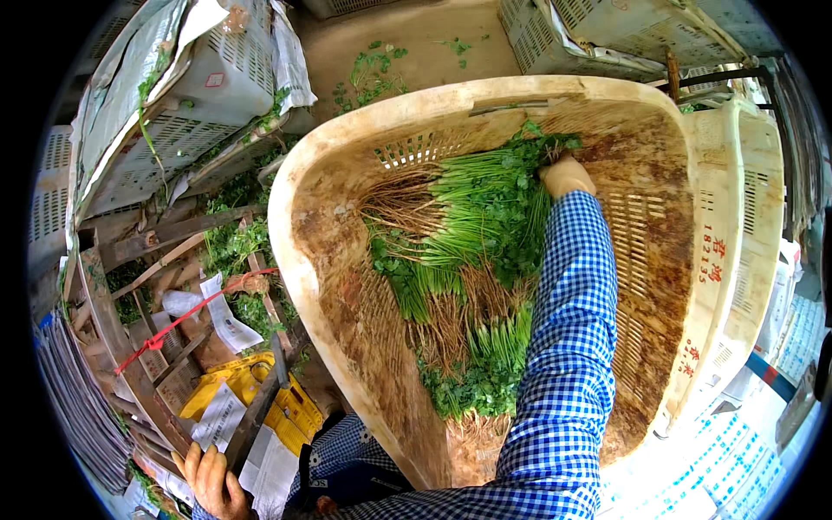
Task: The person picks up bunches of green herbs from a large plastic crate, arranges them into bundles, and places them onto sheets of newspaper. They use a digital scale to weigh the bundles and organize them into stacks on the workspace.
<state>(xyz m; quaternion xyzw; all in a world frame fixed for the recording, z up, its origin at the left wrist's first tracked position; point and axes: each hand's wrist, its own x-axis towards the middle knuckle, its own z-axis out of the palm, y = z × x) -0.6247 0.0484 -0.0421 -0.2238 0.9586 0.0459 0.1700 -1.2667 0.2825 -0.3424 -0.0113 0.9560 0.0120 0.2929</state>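
A large cream plastic crate point(338, 130) stands tilted in front of me, its slotted inside stained brown. Bunches of green leafy herbs with brown roots point(468, 260) lie in layers on its bottom. My right hand point(565, 176), on a blue-and-white checked sleeve, reaches deep into the crate and presses on the far end of the top bunch, fingers hidden among the leaves. My left hand point(211, 478) rests low at the lower left on a wooden slat, fingers spread, holding nothing.
Grey slotted crates lined with newspaper point(173, 95) are stacked at the left, more point(607, 26) at the top right. Wooden slats point(156, 251), a red strap point(186, 316), yellow packaging point(251, 390) and loose greens lie at the left. Stray leaves point(373, 74) dot the floor.
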